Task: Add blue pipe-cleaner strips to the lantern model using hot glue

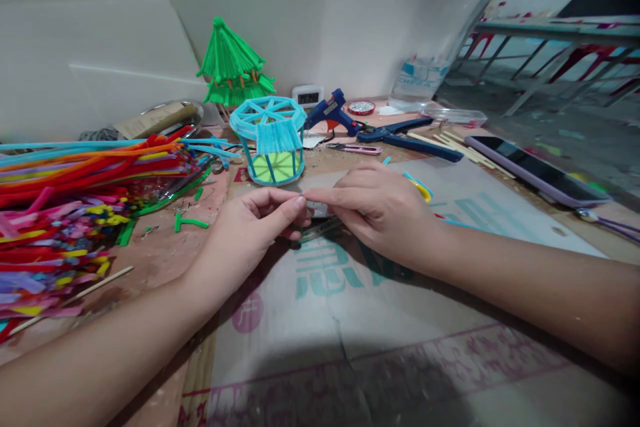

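My left hand (253, 227) and my right hand (380, 210) meet over the cardboard sheet (380, 307), fingertips pinched together on something small that I cannot make out. A clear ruler (320, 230) lies under the fingers. Just behind the hands stands a small blue pipe-cleaner pavilion (271, 140) with a yellow-green floor. Yellow-handled scissors (420, 187) peek out behind my right hand.
A pile of coloured pipe cleaners (75, 207) fills the left side. Behind stand a green pipe-cleaner pagoda (233, 67), a blue glue gun (333, 113), blue pliers (405, 137), pink snips (353, 148), wooden sticks (455, 143) and a phone (535, 170).
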`<action>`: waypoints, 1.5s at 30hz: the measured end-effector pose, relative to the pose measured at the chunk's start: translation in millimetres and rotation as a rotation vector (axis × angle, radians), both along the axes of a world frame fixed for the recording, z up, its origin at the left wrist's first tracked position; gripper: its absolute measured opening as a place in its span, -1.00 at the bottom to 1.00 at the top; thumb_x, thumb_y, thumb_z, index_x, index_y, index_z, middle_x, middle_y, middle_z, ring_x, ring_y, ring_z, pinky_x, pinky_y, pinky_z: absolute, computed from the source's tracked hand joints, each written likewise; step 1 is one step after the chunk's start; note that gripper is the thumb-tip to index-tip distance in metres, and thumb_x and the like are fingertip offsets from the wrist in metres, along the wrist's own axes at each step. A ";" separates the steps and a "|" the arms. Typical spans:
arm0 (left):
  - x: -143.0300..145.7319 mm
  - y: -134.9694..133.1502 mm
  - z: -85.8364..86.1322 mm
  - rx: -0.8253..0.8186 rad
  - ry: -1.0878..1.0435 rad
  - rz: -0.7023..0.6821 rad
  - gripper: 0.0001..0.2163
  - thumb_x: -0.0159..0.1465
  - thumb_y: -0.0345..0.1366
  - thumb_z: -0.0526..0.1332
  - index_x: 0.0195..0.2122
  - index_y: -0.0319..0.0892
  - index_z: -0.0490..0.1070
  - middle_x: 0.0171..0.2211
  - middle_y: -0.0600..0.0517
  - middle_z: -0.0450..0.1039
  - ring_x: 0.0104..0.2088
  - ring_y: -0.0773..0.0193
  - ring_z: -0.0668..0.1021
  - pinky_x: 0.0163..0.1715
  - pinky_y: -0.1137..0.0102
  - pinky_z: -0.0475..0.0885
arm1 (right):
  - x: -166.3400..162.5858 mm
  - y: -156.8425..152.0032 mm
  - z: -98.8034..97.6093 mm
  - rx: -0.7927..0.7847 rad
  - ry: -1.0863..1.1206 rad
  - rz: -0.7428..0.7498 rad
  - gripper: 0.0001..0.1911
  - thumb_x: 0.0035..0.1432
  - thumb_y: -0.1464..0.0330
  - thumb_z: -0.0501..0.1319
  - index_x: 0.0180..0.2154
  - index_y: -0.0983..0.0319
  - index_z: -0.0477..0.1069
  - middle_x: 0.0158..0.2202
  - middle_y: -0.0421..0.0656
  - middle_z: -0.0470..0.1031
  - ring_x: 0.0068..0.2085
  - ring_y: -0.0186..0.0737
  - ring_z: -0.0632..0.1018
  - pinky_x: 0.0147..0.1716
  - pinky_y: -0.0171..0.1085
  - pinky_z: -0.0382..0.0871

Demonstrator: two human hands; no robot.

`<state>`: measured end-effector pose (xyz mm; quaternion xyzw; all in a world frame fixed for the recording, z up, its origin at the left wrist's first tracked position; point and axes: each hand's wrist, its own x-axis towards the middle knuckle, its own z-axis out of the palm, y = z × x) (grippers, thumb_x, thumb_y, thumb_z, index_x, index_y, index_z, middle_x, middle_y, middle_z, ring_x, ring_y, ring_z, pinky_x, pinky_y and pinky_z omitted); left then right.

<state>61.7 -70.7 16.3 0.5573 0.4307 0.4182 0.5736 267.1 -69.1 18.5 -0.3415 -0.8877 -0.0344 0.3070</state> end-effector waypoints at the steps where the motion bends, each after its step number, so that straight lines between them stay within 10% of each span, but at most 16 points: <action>1: 0.0 -0.4 0.5 0.007 0.013 0.005 -0.82 0.18 -0.18 0.39 -0.37 -0.19 0.58 -0.44 0.05 0.57 -0.47 0.40 0.54 -0.48 0.55 0.47 | -0.5 -0.9 0.9 -0.009 -0.001 -0.004 -0.64 0.32 0.48 0.08 0.02 0.13 0.55 -0.37 -0.15 0.61 -0.31 -0.23 0.55 -0.22 -0.20 0.27; 10: -3.0 -0.3 0.8 -0.011 0.013 0.088 -0.76 0.17 -0.11 0.38 -0.35 -0.20 0.52 -0.40 0.04 0.58 -0.52 0.42 0.51 -0.47 0.52 0.46 | 20.9 -2.6 29.2 -0.376 0.143 -0.159 -0.80 0.23 0.47 0.21 -0.22 0.19 0.61 -0.38 -0.21 0.64 -0.38 -0.24 0.58 -0.35 -0.28 0.37; 21: -0.7 -3.8 4.3 0.052 0.101 0.097 -0.76 0.17 -0.11 0.37 -0.36 -0.21 0.52 -0.41 0.02 0.56 -0.47 0.37 0.53 -0.47 0.52 0.47 | 11.6 -9.0 25.9 0.021 -0.066 -0.028 -0.79 0.34 0.33 0.16 -0.07 0.25 0.49 -0.16 -0.06 0.61 -0.14 -0.14 0.56 -0.14 -0.19 0.35; 45: -2.0 -10.3 10.6 0.106 0.170 0.071 -0.76 0.19 -0.09 0.35 -0.34 -0.19 0.55 -0.38 0.00 0.59 -0.47 0.34 0.54 -0.45 0.47 0.45 | 4.8 -4.7 34.5 -0.135 -0.030 -0.048 -0.91 0.19 0.45 0.20 -0.34 0.22 0.47 -0.36 -0.16 0.55 -0.28 -0.21 0.50 -0.21 -0.23 0.29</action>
